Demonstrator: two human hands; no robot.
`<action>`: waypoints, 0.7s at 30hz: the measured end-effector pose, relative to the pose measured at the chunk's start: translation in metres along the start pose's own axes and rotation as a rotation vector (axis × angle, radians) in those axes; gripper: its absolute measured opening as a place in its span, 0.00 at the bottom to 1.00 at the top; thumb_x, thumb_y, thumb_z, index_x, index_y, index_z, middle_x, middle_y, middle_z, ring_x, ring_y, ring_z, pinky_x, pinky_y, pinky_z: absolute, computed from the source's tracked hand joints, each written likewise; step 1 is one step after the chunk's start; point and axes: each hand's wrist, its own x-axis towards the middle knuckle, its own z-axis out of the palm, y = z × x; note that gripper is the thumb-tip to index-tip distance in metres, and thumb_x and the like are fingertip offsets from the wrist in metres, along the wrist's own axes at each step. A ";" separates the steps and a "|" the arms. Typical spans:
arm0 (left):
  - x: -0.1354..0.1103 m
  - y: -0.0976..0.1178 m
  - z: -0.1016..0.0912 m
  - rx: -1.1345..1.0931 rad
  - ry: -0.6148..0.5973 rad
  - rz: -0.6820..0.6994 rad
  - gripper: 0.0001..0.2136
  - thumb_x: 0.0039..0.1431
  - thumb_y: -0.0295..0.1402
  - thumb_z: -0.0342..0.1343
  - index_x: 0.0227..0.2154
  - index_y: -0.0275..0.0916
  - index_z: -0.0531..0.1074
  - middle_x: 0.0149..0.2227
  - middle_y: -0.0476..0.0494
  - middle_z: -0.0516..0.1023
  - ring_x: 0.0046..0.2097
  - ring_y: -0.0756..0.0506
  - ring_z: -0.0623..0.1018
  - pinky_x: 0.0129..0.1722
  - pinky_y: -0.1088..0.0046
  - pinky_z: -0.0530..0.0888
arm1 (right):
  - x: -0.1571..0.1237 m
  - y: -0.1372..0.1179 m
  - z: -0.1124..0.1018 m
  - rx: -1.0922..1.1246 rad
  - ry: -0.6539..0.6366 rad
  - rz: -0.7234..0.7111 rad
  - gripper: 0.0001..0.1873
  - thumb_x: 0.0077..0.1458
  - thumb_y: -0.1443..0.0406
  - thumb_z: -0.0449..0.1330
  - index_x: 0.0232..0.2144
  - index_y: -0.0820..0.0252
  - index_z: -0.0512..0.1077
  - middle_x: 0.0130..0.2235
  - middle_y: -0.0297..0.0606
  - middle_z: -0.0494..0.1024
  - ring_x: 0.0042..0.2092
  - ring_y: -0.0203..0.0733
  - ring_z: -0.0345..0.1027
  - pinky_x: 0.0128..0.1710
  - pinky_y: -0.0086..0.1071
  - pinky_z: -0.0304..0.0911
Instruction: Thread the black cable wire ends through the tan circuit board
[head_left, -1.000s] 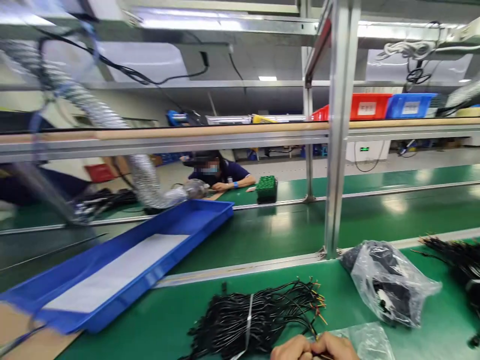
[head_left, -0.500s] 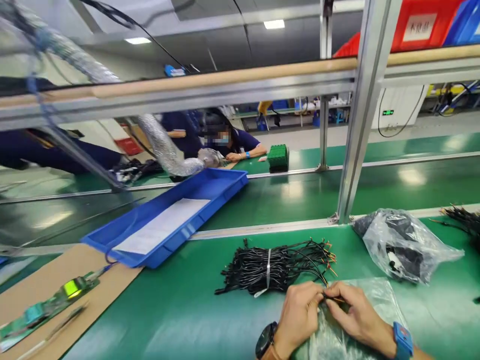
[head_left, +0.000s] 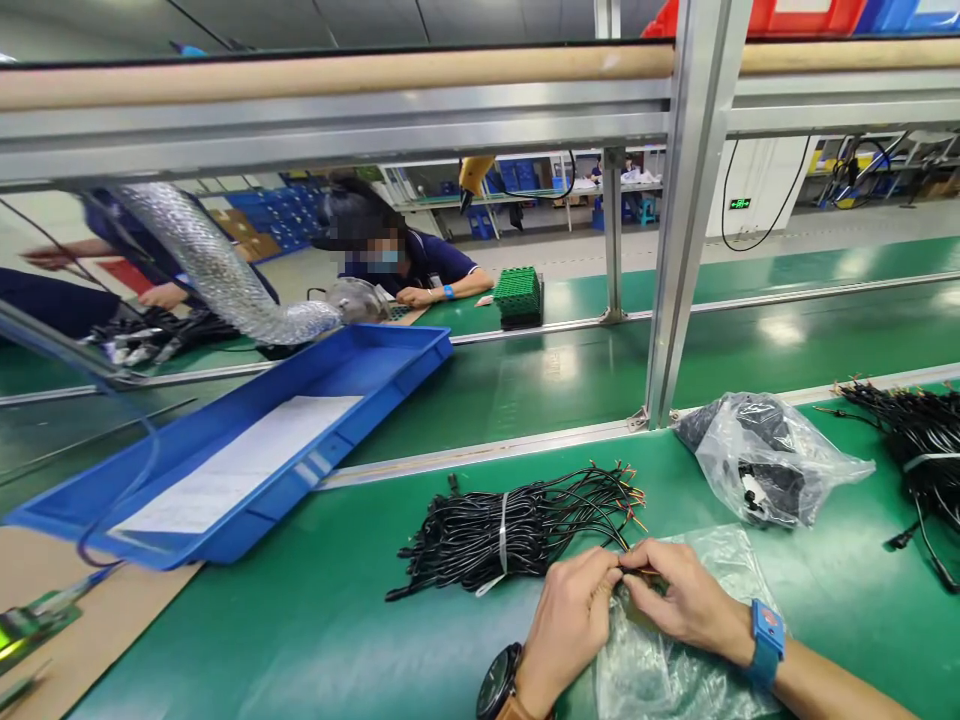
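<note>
My left hand (head_left: 571,610), with a dark watch on its wrist, is closed in a pinch on a black cable end. Facing it, my right hand (head_left: 679,590), wearing a blue wrist strap (head_left: 766,640), pinches the orange-tipped wires of the same cable (head_left: 622,545). Thumbs and fingertips of both hands nearly meet and hide most of what they grip. Just beyond them lies a bundle of black cables (head_left: 469,545), bound by a white tie, with stripped orange wire ends at its right. Beneath my hands spreads a clear plastic bag (head_left: 675,670).
A long blue tray (head_left: 270,515) holding a white sheet (head_left: 240,470) crosses the left. A metal post (head_left: 686,230) rises behind the bench. To the right are a bagged black item (head_left: 772,465) and another cable bundle (head_left: 922,440). A co-worker (head_left: 427,260) leans over the opposite bench.
The camera view has shifted right and tilted down, so the scene sits further left. Both hands keep their pinch on the cable with little visible movement.
</note>
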 end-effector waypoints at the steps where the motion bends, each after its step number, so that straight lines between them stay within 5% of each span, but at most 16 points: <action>1: 0.000 0.000 -0.002 -0.010 -0.013 0.005 0.11 0.71 0.28 0.46 0.34 0.40 0.72 0.30 0.47 0.75 0.33 0.47 0.75 0.32 0.73 0.65 | 0.001 -0.001 -0.002 0.016 0.014 0.013 0.06 0.63 0.67 0.57 0.41 0.59 0.73 0.34 0.38 0.80 0.32 0.38 0.72 0.32 0.29 0.63; 4: 0.001 0.001 -0.006 -0.027 -0.032 0.021 0.11 0.71 0.29 0.45 0.38 0.40 0.73 0.33 0.46 0.76 0.35 0.46 0.76 0.34 0.72 0.67 | 0.002 -0.001 -0.006 0.050 0.023 0.038 0.06 0.60 0.68 0.57 0.40 0.59 0.73 0.34 0.37 0.80 0.31 0.37 0.71 0.31 0.28 0.63; 21: -0.005 -0.005 0.005 0.046 0.020 -0.010 0.14 0.66 0.25 0.45 0.25 0.40 0.68 0.24 0.49 0.72 0.28 0.48 0.73 0.28 0.72 0.62 | -0.005 0.008 0.008 -0.037 -0.039 -0.044 0.05 0.65 0.65 0.55 0.37 0.58 0.71 0.28 0.33 0.74 0.27 0.36 0.64 0.27 0.29 0.53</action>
